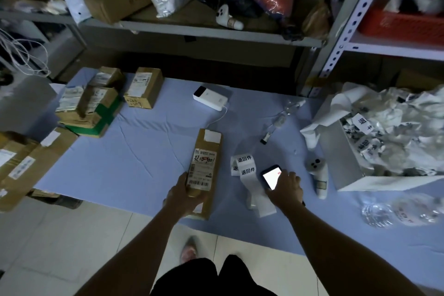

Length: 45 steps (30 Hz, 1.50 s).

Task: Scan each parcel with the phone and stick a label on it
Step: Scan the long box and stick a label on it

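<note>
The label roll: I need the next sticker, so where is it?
In the head view, the label roll lies on the blue sheet, between the parcel and the phone.

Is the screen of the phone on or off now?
On: the phone under the right hand shows a bright white screen.

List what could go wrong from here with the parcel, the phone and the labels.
1. The left hand grips the parcel right beside its barcode; a finger could creep over it and spoil the scan.
2. The right hand sets the lit phone on the label strip, which might crease or drag.
3. The dim room may slow scanning.
</note>
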### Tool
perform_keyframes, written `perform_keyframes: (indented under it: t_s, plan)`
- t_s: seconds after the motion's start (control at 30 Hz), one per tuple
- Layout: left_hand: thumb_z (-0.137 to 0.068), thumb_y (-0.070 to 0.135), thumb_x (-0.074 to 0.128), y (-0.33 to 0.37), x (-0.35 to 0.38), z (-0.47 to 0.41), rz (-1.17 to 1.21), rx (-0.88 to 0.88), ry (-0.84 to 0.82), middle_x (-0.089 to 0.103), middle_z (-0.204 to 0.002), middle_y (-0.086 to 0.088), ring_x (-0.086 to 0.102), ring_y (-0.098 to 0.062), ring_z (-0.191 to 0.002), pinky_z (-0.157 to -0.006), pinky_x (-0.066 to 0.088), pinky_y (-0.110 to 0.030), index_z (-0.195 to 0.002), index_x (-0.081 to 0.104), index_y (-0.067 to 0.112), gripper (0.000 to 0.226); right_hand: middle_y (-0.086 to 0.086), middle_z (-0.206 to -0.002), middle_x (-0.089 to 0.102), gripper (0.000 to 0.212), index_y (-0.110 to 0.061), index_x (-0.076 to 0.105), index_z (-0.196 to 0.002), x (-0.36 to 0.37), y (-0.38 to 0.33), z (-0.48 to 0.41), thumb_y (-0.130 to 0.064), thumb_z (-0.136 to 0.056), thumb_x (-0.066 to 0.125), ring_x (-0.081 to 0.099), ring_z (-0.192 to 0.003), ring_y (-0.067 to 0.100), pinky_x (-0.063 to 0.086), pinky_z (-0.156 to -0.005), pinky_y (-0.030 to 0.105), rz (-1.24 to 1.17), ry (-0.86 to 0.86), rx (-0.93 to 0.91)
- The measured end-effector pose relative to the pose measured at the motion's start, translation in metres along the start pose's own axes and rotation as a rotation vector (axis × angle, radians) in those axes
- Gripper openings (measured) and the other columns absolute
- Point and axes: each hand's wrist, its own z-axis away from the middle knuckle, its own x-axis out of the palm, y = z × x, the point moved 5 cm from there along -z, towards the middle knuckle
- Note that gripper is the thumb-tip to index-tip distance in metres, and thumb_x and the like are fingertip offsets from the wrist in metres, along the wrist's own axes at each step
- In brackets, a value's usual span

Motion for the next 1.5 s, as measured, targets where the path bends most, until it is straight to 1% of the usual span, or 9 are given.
perform_keyframes:
  t_s: [0.1,0.3,0.4,0.47,0.7,0.9,1.0,1.2,1.5]
  plan:
    - [-0.066,0.058,0.08,-0.001,-0.003,-0.003,-0.027,0.038,0.016,0.064,-0.125,0.0,0.06,-0.03,-0.118,-0.1,0.05,-0.052,-0.143,0.035,0.033,0.093,0.013,-0.131,0.047,0.08,-0.01,0.04,-0.136,-0.001,0.003,-0.004,-0.053,-0.08,0.076,0.047,-0.124,0.03,0.05,-0.097,0.042,-0.002,0.015,0.03]
    - [-0.066,0.057,0.083,-0.005,-0.011,-0.011,-0.063,0.036,0.019,0.061,-0.12,-0.007,0.059,-0.032,-0.113,-0.098,0.051,-0.05,-0.143,0.033,0.042,0.093,0.019,-0.131,0.048,0.082,-0.013,0.038,-0.14,-0.027,-0.009,-0.006,-0.05,-0.078,0.076,0.048,-0.121,0.035,0.048,-0.097,0.048,-0.148,0.153,0.177]
    - [-0.066,0.059,0.082,-0.005,-0.019,-0.011,-0.111,0.032,0.039,0.055,-0.12,-0.009,0.053,-0.034,-0.115,-0.1,0.049,-0.051,-0.143,0.03,0.044,0.094,0.016,-0.12,0.052,0.077,-0.021,0.044,-0.136,-0.049,-0.035,0.001,-0.047,-0.072,0.079,0.049,-0.114,0.034,0.049,-0.091,0.045,-0.275,0.252,0.088]
    - [-0.065,0.057,0.082,-0.006,-0.023,-0.012,-0.097,0.016,0.046,0.052,-0.119,-0.01,0.051,-0.036,-0.116,-0.1,0.048,-0.051,-0.143,0.03,0.046,0.095,0.014,-0.114,0.053,0.075,-0.025,0.046,-0.134,-0.054,-0.056,0.006,-0.046,-0.07,0.079,0.048,-0.111,0.033,0.044,-0.085,0.037,-0.345,0.234,0.004]
    - [-0.057,0.053,0.083,-0.011,-0.035,-0.023,0.07,0.039,0.003,0.06,-0.12,-0.01,0.058,-0.033,-0.112,-0.094,0.053,-0.051,-0.135,0.043,0.049,0.087,0.01,-0.125,0.049,0.095,-0.027,0.043,-0.147,-0.029,-0.104,0.03,-0.056,-0.065,0.082,0.043,-0.121,0.032,0.045,-0.095,0.039,-0.137,-0.035,-0.206]
    - [-0.07,0.048,0.08,-0.014,-0.046,-0.027,0.011,0.073,0.071,0.044,-0.107,-0.004,0.048,-0.037,-0.114,-0.1,0.047,-0.05,-0.145,0.037,0.049,0.086,0.005,-0.141,0.051,0.101,-0.03,0.036,-0.153,-0.03,-0.109,0.046,-0.052,-0.067,0.084,0.043,-0.13,0.027,0.043,-0.098,0.038,-0.012,-0.112,-0.273]
    - [-0.07,0.046,0.08,-0.018,-0.049,-0.026,0.025,0.092,0.09,0.047,-0.111,-0.006,0.045,-0.036,-0.116,-0.101,0.045,-0.046,-0.147,0.037,0.046,0.087,0.001,-0.147,0.05,0.102,-0.031,0.035,-0.154,-0.037,-0.111,0.055,-0.05,-0.068,0.086,0.045,-0.135,0.024,0.042,-0.102,0.037,-0.003,-0.121,-0.308]
    - [-0.081,0.039,0.076,-0.02,-0.054,-0.027,-0.022,0.102,0.195,0.043,-0.118,-0.012,0.041,-0.036,-0.116,-0.096,0.049,-0.05,-0.152,0.035,0.038,0.082,-0.002,-0.153,0.047,0.104,-0.032,0.031,-0.155,-0.043,-0.119,0.071,-0.05,-0.068,0.086,0.042,-0.14,0.023,0.035,-0.113,0.042,0.088,-0.101,-0.409]
    - [-0.084,0.042,0.074,-0.016,-0.053,-0.027,-0.082,0.106,0.229,0.043,-0.123,-0.014,0.041,-0.034,-0.116,-0.092,0.049,-0.048,-0.152,0.034,0.036,0.079,-0.004,-0.153,0.046,0.099,-0.033,0.033,-0.153,-0.051,-0.116,0.076,-0.052,-0.07,0.084,0.041,-0.14,0.022,0.033,-0.114,0.044,0.102,-0.048,-0.43]
